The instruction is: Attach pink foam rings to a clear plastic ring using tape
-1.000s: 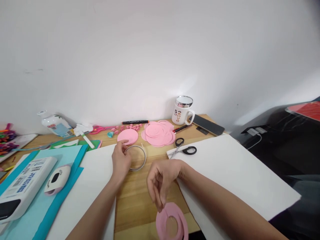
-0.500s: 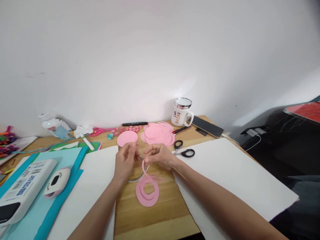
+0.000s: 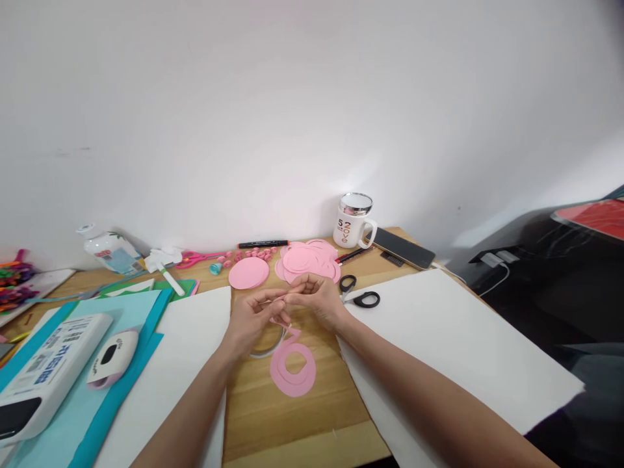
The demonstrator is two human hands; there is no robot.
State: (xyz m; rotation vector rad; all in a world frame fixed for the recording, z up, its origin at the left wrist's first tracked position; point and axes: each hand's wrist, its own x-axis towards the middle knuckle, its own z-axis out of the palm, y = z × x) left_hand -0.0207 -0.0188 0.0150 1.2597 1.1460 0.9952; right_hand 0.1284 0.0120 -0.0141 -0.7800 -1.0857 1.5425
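Note:
A pink paper spiral [image 3: 293, 380] hangs below my hands, its coils close over the wooden table. Its upper end runs up into my fingers. My left hand [image 3: 256, 318] is closed in a pinch on the strip. Against it, fingertips meeting, my right hand [image 3: 316, 300] pinches the same end; exactly where each finger grips is partly hidden. Behind the spiral lies a roll of tape [image 3: 266, 351], partly covered by my left hand. Beyond my hands rest a pink paper circle stack [image 3: 248, 273] and a larger pile of cut pink circles [image 3: 307, 257].
Black-handled scissors [image 3: 365, 299] lie by the right white sheet [image 3: 453, 344]. Farther back stand a white mug [image 3: 347, 227] and a phone [image 3: 402, 248]. Small pink rolled pieces [image 3: 260, 253] sit near a black marker [image 3: 263, 244]. Teal paper [image 3: 131, 312] is at left.
My hands have come together at the strip's end, the left moving right to meet the right. The hanging spiral has shifted slightly right and up.

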